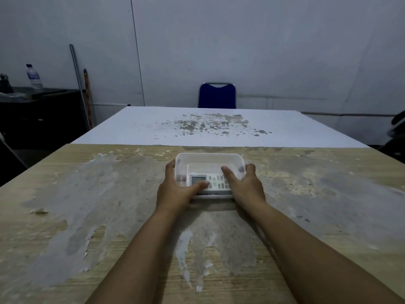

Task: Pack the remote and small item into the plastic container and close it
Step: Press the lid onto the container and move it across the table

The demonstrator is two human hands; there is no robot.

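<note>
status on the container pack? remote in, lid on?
Done: the remote lies inside the plastic container. In hand: left hand and right hand grip its two ends, thumbs pressing on top; a clear lid seems to be on, seal unclear. Left: confirm closure. The small item can't be made out.

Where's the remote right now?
In the head view, the remote lies inside the clear plastic container at the table's centre, between the left hand and right hand.
</note>
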